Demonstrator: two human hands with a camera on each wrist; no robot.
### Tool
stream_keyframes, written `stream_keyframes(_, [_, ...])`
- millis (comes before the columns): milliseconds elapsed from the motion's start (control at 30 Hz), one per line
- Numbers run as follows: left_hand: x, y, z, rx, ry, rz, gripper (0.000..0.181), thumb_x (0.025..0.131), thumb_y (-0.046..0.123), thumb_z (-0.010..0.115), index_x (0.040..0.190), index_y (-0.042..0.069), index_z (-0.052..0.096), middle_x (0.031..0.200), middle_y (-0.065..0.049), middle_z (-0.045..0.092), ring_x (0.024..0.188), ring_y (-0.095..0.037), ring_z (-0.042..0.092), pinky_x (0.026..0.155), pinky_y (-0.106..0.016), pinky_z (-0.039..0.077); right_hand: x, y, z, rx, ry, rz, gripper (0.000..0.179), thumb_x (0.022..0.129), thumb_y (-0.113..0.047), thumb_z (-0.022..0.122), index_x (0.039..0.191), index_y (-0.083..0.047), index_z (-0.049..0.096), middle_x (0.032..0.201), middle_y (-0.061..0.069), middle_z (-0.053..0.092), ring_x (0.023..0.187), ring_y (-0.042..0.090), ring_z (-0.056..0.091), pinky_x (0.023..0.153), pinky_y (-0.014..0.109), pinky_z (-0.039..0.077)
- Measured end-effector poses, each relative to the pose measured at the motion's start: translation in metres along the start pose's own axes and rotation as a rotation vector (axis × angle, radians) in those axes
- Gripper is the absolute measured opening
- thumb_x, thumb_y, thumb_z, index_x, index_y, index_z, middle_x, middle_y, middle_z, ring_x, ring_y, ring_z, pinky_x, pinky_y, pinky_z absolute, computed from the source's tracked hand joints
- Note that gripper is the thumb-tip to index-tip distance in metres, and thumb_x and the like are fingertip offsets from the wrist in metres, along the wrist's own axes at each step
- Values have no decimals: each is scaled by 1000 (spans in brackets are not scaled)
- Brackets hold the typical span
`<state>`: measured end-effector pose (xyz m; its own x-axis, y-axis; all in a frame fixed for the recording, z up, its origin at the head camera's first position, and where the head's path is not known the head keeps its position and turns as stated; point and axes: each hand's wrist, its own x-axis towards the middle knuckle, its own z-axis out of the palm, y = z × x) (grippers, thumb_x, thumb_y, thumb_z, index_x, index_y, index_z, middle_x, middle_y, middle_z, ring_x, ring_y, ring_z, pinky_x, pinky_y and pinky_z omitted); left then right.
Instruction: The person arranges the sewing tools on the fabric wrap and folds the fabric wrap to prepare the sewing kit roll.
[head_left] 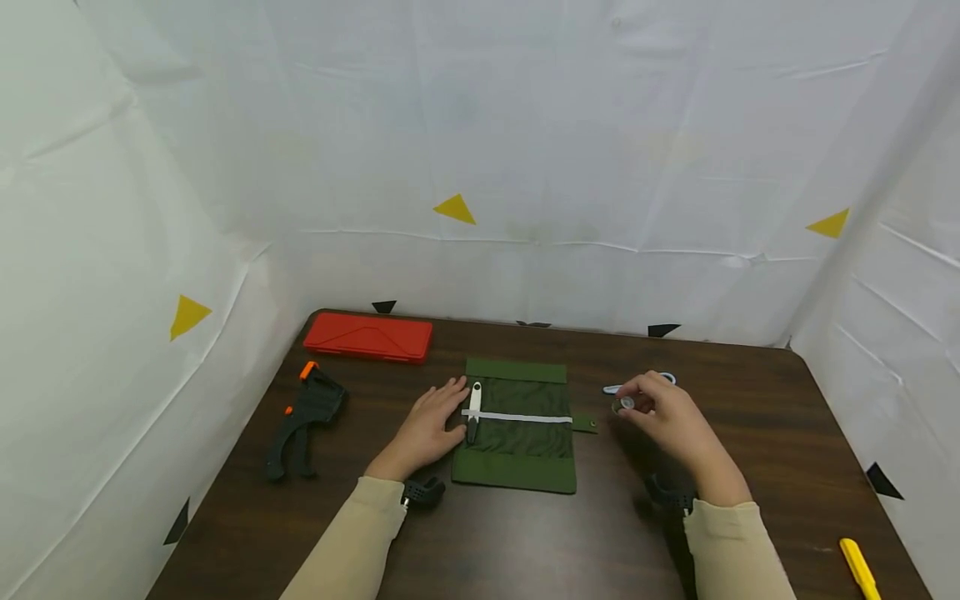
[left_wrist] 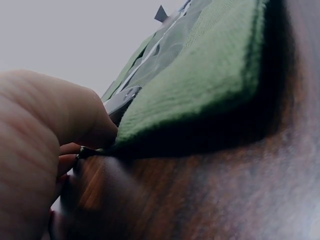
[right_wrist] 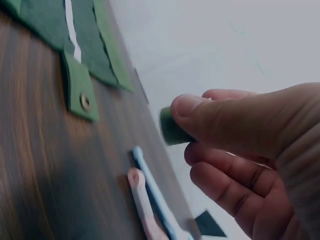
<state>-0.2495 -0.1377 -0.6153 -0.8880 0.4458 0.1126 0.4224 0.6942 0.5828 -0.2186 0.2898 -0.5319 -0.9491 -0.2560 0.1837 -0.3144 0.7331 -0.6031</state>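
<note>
A green fabric pouch [head_left: 525, 471] lies unfolded, with a white elastic band [head_left: 525, 417] across it and a snap tab [right_wrist: 82, 97] at its right side. A slim white-and-black tool [head_left: 475, 400] is tucked under the band at the left. My left hand [head_left: 427, 429] rests at the pouch's left edge, fingers extended and thumb touching the fabric. Right of the pouch, my right hand [head_left: 671, 417] pinches a small green cylinder [right_wrist: 172, 127] between thumb and fingers, above the table. Its pale round end shows in the head view; its exact kind is unclear.
Beyond the right hand lie a slim pale-blue item [right_wrist: 157, 192] and a pink one [right_wrist: 142, 200], partly hidden in the head view. A red case [head_left: 367, 336] and a black-and-orange clamp [head_left: 307, 417] lie at left. A yellow-handled item [head_left: 858, 567] lies at the near right.
</note>
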Motion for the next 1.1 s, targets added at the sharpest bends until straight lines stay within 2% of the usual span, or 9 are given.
stream_keyframes(200, [2,2,2,4,-7,3,67,102,20,72,164,7,48,177,-9,38,168,-29,31,137,-57,19,-1,-9,0,68,10,-23,26,94,-5,85,119,-11,76,112,2,71,96,19,75,86,23,62])
stream_keyframes(400, [2,3,1,17,-6,2,67,102,20,71,164,7,49,177,-8,38,167,-29,31,137,-57,19,5,-16,11,109,98,-38,28,96,-5,83,122,-9,75,113,4,71,96,18,72,88,30,64])
stream_keyframes(467, [2,2,0,19,-4,2,66,102,20,72,163,8,49,177,-8,38,167,-29,31,137,-57,19,11,-23,19,143,123,-25,30,96,-6,83,125,-8,74,114,5,71,96,17,71,87,28,63])
stream_keyframes(567, [2,1,-1,11,-7,-3,66,102,20,72,163,8,50,178,-9,37,167,-30,31,137,-58,18,21,-35,36,235,147,21,30,97,-11,84,125,-11,73,111,5,72,95,17,70,83,22,61])
stream_keyframes(667, [2,-5,1,-17,-9,-1,67,101,21,72,163,9,50,178,-8,35,168,-29,29,137,-57,16,32,-48,59,368,152,87,29,97,-18,85,123,-13,74,108,8,74,95,19,70,79,21,58])
stream_keyframes(800, [2,-7,1,-38,0,12,67,100,19,72,162,6,50,178,-10,36,168,-32,30,136,-60,17,46,-63,92,546,140,155,31,97,-21,86,122,-8,75,112,13,75,96,22,71,80,26,58])
stream_keyframes(900, [0,0,-2,-24,2,13,65,101,17,73,161,5,51,177,-13,38,167,-34,32,135,-62,19,54,-69,112,647,106,201,34,96,-19,86,125,-5,74,115,15,74,96,18,71,84,30,60])
stream_keyframes(1100, [0,3,-3,12,-2,9,65,101,18,73,161,6,52,177,-11,38,167,-32,32,136,-59,20,65,-70,138,737,60,248,36,96,-17,86,126,-2,72,114,10,74,94,13,73,88,30,61])
